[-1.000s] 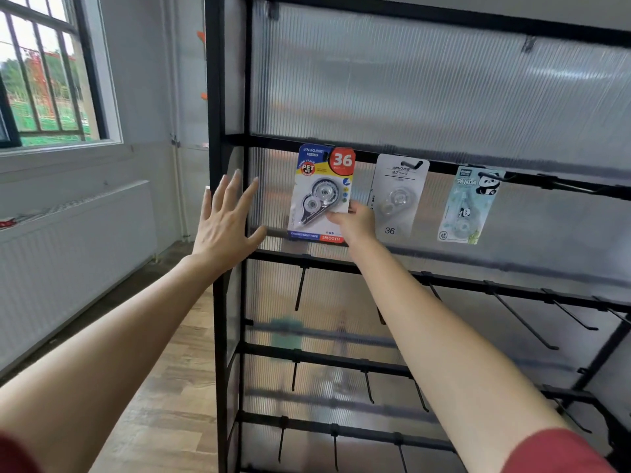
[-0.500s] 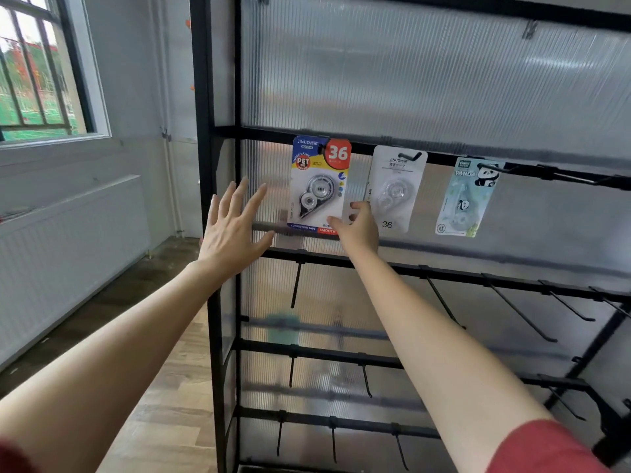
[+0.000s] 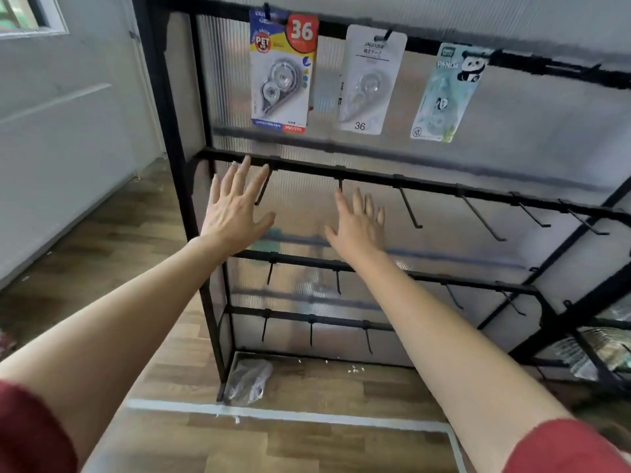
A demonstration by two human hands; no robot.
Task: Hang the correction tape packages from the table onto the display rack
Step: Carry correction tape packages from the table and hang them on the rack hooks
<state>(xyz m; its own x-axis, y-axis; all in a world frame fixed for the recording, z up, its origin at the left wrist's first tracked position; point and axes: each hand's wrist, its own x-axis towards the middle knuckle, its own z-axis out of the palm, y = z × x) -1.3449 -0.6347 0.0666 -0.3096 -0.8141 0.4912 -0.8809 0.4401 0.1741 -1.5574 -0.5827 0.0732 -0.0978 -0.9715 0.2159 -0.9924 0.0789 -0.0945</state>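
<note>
Display rack (image 3: 368, 177): black frame, ribbed translucent back panel (image 3: 512, 131), four rails in view. Three correction tape packages hang on the top rail toward its left end, side by side with gaps between:
- blue/red "36" package (image 3: 281, 73) nearest the left post
- white "36" package (image 3: 370, 80) in the middle
- panda package (image 3: 444, 93) on the right, slightly tilted

All three hang in front of the panel, with their bottom edges above the second rail.

Left hand (image 3: 235, 213): fingers straight and spread, palm toward the rack, holds nothing. Its fingertips overlap the left end of the second rail; contact can't be confirmed.

Right hand (image 3: 358, 223): fingers straight, loosely spread, holds nothing. It sits between the second and third rails, index tip just under the second rail.

The hands are near each other without touching, both below the packages and clear of them. Forearms are bare, with red sleeves (image 3: 30, 428) at the bottom corners of the view.

Lower rails: bare hooks (image 3: 409, 208) along the second, third and fourth.

A crumpled plastic bag (image 3: 249, 380) lies on the wood floor (image 3: 136, 233) at the rack's bottom left corner, inside the frame. A white tape line (image 3: 290, 414) runs on the floor in front of the rack.

Bagged stuff (image 3: 597, 349) sits on a low shelf at the right edge, too blurred to identify. A white wall (image 3: 68, 131) and a window corner (image 3: 30, 15) are left of the rack
</note>
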